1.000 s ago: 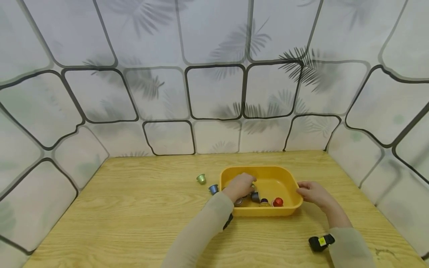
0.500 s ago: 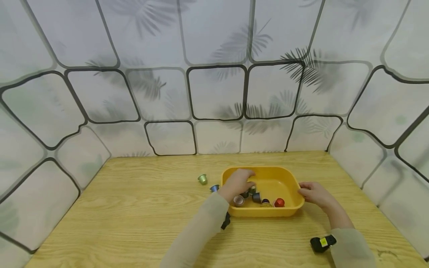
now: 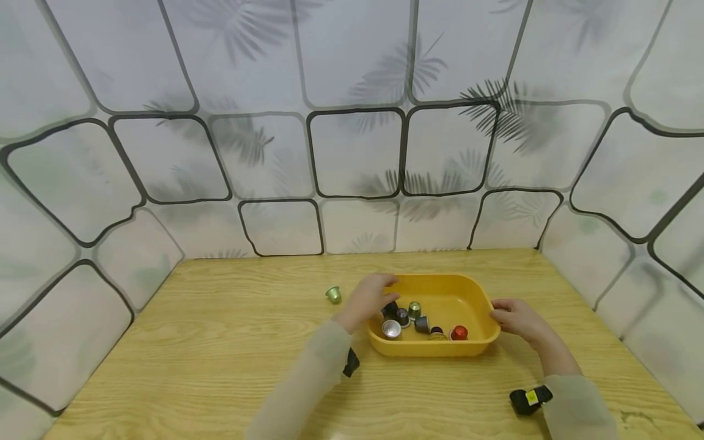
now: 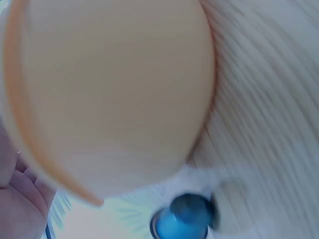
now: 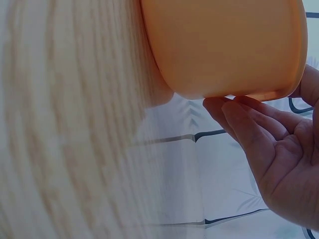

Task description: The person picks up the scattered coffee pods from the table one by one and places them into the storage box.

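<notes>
A yellow plastic tray (image 3: pixel 434 348) stands on the table with several coffee capsules in it, among them a red capsule (image 3: pixel 459 333), a green capsule (image 3: pixel 415 310) and one with its silver face up (image 3: pixel 392 329). Over the tray's left rim hovers my left hand (image 3: pixel 365 300), fingers apart and relaxed, close to a black capsule (image 3: pixel 390 309); nothing shows in its grasp. My right hand (image 3: pixel 516 316) holds the tray's right end, thumb at the rim and fingers against the outer wall, as the right wrist view shows. A blue capsule (image 4: pixel 182 221) appears in the left wrist view; the left hand hides it in the head view.
Left of the tray, a light green capsule (image 3: pixel 333 294) lies on the wooden table (image 3: pixel 220 354). A patterned cloth wall (image 3: pixel 352 153) rises behind the table and along both sides.
My left hand has drawn back leftward from inside the tray to its left rim, uncovering several capsules. The blue capsule has gone out of sight behind it. The right hand stays put.
</notes>
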`<state>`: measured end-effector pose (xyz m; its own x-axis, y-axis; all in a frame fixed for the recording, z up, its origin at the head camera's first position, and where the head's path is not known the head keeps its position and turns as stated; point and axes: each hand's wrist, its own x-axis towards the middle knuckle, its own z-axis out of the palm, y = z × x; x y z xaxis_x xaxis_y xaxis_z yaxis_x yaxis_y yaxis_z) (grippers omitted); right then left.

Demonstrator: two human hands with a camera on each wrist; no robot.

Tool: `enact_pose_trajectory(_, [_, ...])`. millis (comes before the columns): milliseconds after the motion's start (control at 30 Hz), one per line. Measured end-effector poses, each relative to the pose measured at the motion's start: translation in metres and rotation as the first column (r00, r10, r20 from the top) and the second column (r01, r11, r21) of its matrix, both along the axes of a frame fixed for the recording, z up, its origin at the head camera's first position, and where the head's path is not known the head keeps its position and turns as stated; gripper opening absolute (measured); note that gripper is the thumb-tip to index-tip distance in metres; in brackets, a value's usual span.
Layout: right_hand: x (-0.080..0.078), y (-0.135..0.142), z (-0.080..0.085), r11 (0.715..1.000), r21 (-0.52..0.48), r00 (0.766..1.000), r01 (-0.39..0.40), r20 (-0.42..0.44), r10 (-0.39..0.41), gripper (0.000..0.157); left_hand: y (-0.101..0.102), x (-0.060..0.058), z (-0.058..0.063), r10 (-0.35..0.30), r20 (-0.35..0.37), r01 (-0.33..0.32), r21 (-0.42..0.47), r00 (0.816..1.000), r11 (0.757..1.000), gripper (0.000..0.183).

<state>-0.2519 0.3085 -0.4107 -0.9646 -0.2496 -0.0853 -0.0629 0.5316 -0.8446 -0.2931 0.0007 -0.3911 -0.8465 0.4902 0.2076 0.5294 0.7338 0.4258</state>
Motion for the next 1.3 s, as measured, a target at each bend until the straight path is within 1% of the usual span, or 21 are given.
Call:
enact_pose_trajectory(133, [0.0,-0.001,0.0,1.0,-0.004,1.0,0.0,0.001,0.0,0.039,-0.015,0.002,0.004,0.02,0.035,-0.021,0.037,0.999,0.999,0.035])
enact_pose_trajectory(267, [0.001,-0.001,0.002,1.0,-0.003,1.0,-0.006,-0.004,0.006,0.04,-0.027,0.002,0.005,0.037,0.034,-0.039,0.062,0.999,0.997,0.035])
enact_pose_trajectory(433, [0.001,0.002,0.002,1.0,0.002,1.0,-0.013,-0.012,0.013,0.042,-0.04,0.002,0.003,0.046,0.004,-0.046,0.072,0.999,0.996,0.037])
enact_pose_trajectory(667, [-0.003,0.002,-0.002,1.0,-0.015,1.0,-0.018,-0.013,0.018,0.04,-0.062,0.007,0.002,0.083,-0.051,-0.08,0.063,0.995,0.995,0.034])
enact_pose_trajectory(733, [-0.003,0.002,-0.002,1.0,-0.013,1.0,-0.015,-0.009,0.015,0.04,-0.067,0.008,0.002,0.086,-0.07,-0.081,0.064,0.994,0.995,0.033])
enact_pose_trajectory(833, [-0.002,0.002,-0.001,1.0,-0.008,1.0,-0.013,-0.009,0.013,0.04,-0.073,0.009,0.001,0.087,-0.078,-0.081,0.075,0.993,0.994,0.033])
enact_pose_trajectory(900, [-0.001,0.002,0.0,1.0,-0.005,1.0,-0.016,-0.011,0.016,0.04,-0.075,0.01,0.001,0.082,-0.069,-0.077,0.079,0.994,0.994,0.033])
enact_pose_trajectory(1033, [0.0,0.002,0.001,1.0,-0.012,1.0,-0.018,-0.017,0.018,0.039,-0.075,0.012,0.0,0.076,-0.015,-0.074,0.081,0.997,0.994,0.033])
enact_pose_trajectory(1167, [-0.001,0.002,0.0,1.0,-0.015,1.0,-0.023,-0.02,0.023,0.04,-0.074,0.014,-0.002,0.081,0.045,-0.083,0.037,0.996,0.996,0.036])
enact_pose_trajectory(1300, [-0.002,0.002,-0.001,1.0,-0.013,1.0,-0.021,-0.019,0.021,0.04,-0.074,0.013,-0.008,0.07,0.074,-0.068,-0.022,0.995,0.997,0.038])
